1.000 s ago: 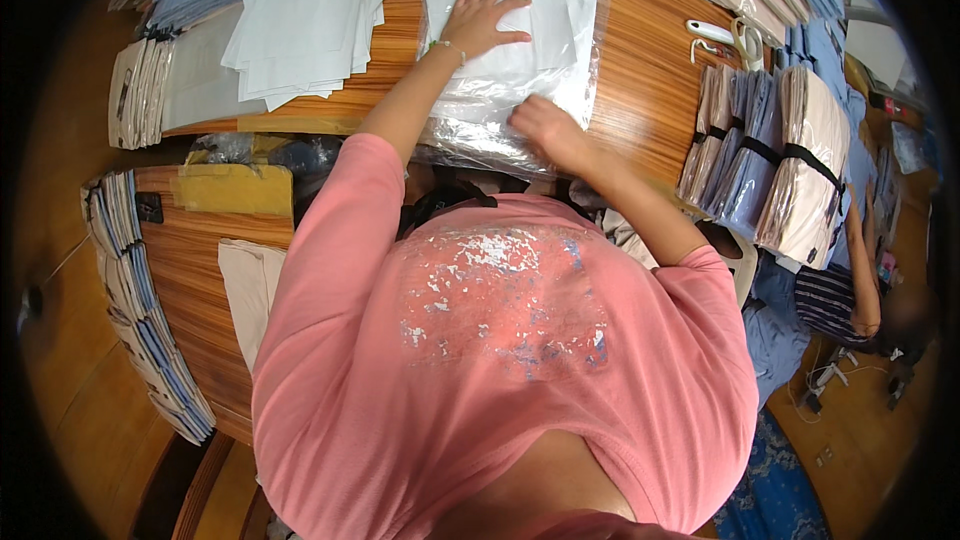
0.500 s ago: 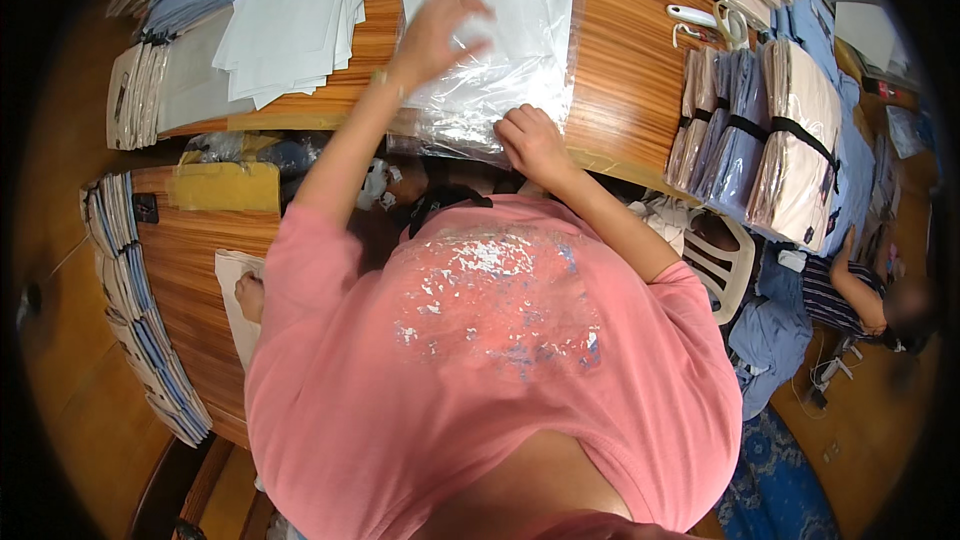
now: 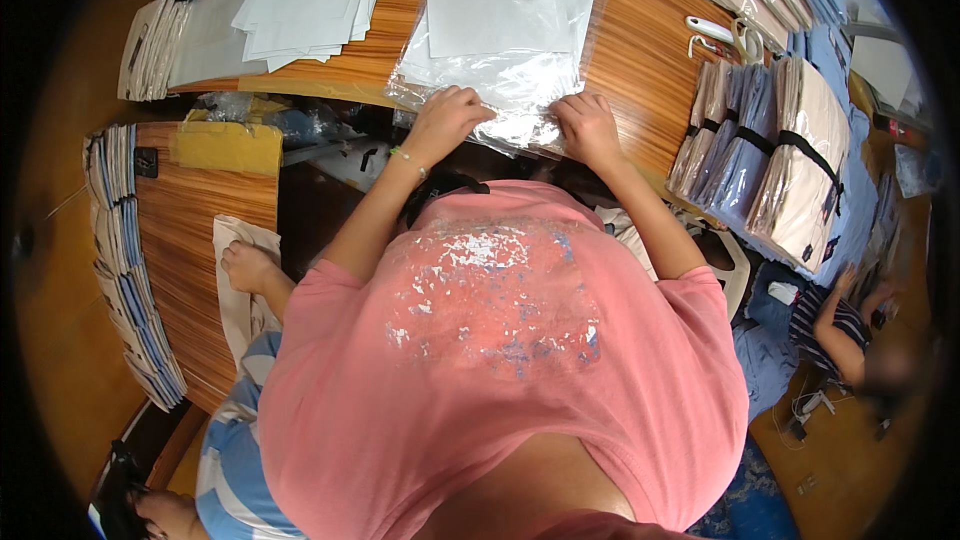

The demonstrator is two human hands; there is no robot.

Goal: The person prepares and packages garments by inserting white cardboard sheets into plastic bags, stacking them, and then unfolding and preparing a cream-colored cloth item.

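Observation:
Clear plastic bags [image 3: 520, 70] lie in a stack at the near edge of the wooden table, creased and shiny along the side closest to me. A white paper sheet [image 3: 495, 15] rests over them, and more white shows beneath. My left hand [image 3: 447, 127] bends its fingers onto the left part of the bags' near edge, thumb and fingertips together on the film. At the right part of that edge my right hand [image 3: 590, 130] grips the film in the same way. How many layers each hand holds cannot be made out.
White sheets [image 3: 310, 0] lie fanned at left. Banded bundles of wrapped shirts [image 3: 800, 160] stand at right, near scissors [image 3: 747, 42] and a white-handled tool [image 3: 708, 28]. A co-worker's hand [image 3: 248, 265] presses beige cloth on the left table. Another person [image 3: 835, 335] is at far right.
My left hand has come down from above the sheets to the bags' near edge. My right hand stays at that edge. The view has shifted, and the left co-worker shows more.

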